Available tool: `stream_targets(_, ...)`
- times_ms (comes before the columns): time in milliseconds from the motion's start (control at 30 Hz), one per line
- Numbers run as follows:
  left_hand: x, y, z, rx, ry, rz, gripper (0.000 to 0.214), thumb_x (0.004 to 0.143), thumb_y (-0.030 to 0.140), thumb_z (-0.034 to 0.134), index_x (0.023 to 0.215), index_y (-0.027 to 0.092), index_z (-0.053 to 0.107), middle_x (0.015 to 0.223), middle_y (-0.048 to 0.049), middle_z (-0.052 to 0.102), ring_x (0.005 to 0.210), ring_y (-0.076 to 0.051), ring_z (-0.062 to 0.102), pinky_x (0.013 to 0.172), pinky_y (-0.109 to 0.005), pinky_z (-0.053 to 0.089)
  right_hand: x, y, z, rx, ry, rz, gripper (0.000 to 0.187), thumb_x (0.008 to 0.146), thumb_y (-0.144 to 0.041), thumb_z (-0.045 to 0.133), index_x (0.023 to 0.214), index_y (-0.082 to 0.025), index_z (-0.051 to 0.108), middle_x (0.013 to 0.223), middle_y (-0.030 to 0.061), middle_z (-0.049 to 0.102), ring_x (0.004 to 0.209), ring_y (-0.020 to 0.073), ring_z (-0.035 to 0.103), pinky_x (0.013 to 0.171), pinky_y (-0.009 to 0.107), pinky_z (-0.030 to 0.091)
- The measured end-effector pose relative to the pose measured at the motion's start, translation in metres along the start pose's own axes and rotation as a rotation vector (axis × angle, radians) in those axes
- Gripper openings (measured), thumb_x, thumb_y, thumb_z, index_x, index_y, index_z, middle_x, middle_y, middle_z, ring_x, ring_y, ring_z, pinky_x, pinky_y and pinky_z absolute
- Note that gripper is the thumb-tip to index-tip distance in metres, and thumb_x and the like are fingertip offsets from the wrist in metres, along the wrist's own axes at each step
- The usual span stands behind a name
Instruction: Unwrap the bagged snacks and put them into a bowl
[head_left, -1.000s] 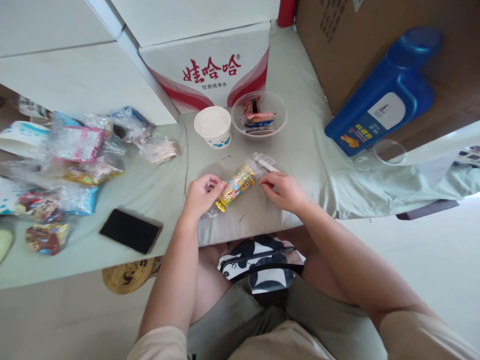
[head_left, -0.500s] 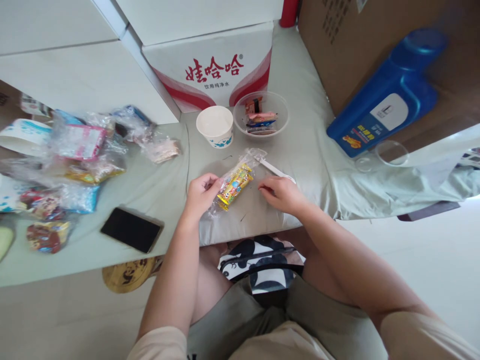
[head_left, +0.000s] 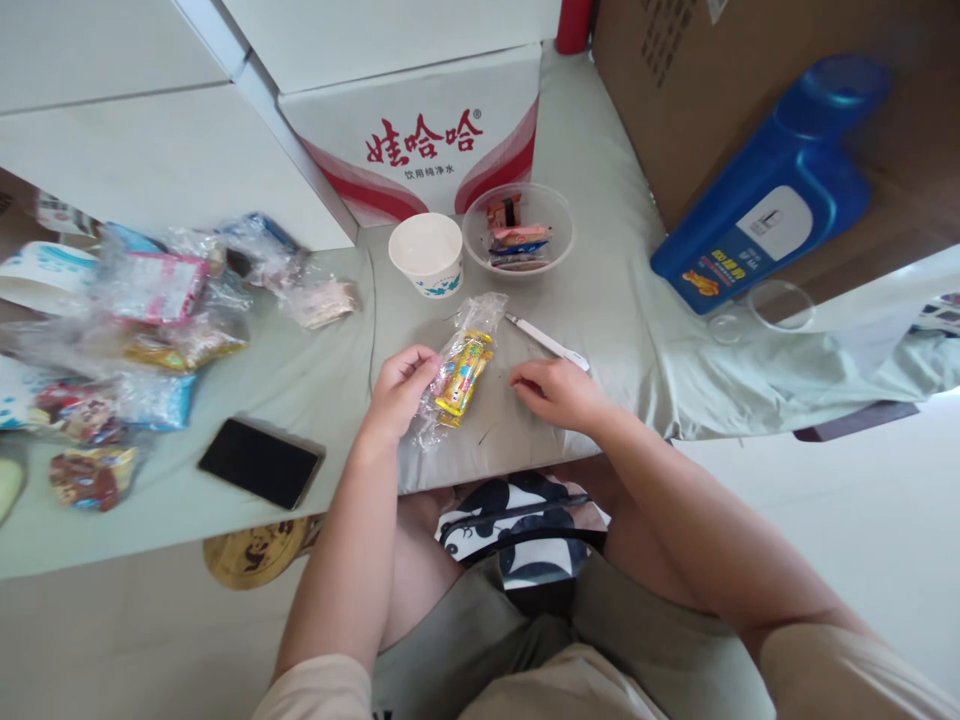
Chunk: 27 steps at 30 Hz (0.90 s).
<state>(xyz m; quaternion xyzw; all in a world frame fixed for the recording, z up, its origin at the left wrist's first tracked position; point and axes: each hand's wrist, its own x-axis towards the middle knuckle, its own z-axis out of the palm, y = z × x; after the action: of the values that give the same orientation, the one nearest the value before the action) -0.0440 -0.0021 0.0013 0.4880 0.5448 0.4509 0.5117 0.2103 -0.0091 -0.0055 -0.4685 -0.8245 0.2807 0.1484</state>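
Observation:
Between thumb and fingers, my left hand [head_left: 405,390] grips the edge of a clear plastic bag [head_left: 484,312]. Yellow snack packets [head_left: 463,380] with colourful print lie inside the bag. My right hand [head_left: 559,390] rests on the cloth to the right of the bag, its fingers curled; whether anything is in them is hidden. Just beyond it lies a slim white tool [head_left: 547,340], perhaps a knife or pen. Past the bag stand a white paper cup [head_left: 427,258] with blue print and a clear round bowl [head_left: 562,235] holding several wrapped snacks.
Plastic-wrapped packets [head_left: 161,290] are heaped on the left. A black phone [head_left: 261,462] lies near the front edge. A blue bottle [head_left: 780,190] leans against a brown carton [head_left: 720,100] at right, beside a clear cup [head_left: 780,305]. A white-and-red box [head_left: 420,140] stands behind.
The bag of yellow packets has turned more upright, its far end shifting left away from the white tool. My right hand has moved slightly left.

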Motion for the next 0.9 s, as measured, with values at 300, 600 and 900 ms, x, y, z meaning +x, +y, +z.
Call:
stream_targets(300,0.001,0.0,0.002,0.175,-0.013,-0.029,0.024,0.072,0.04,0.075,0.065,0.02,0.063,0.052,0.0006,0.059,0.048,-0.013,0.052,0.048,-0.023,0.038,0.0,0.0,0.0,0.007,-0.003,-0.009,0.023,0.091,-0.021,0.052,0.099,-0.02,0.073,0.093,0.0069,0.078,0.08,0.0199,0.068,0.073,0.03,0.043)
stream_targets(600,0.001,-0.011,0.001,0.392,0.039,0.107,0.025,0.083,0.04,0.07,0.069,0.021,0.06,0.055,0.0031,0.057,0.051,-0.012,0.049,0.051,-0.024,0.035,0.001,0.001,0.002,-0.018,0.003,-0.004,0.022,0.092,-0.022,0.053,0.1,-0.02,0.073,0.093,0.0065,0.078,0.08,0.0197,0.069,0.072,0.03,0.042)
stream_targets(900,0.001,0.0,0.014,-0.068,0.031,-0.044,0.048,0.078,0.056,0.074,0.057,0.022,0.047,0.05,0.004,0.038,0.043,-0.01,0.032,0.043,-0.027,0.021,0.003,-0.014,0.013,0.383,0.072,0.184,0.039,0.097,-0.033,0.053,0.134,-0.022,0.058,0.122,0.0108,0.075,0.085,0.0196,0.072,0.079,0.035,0.053)
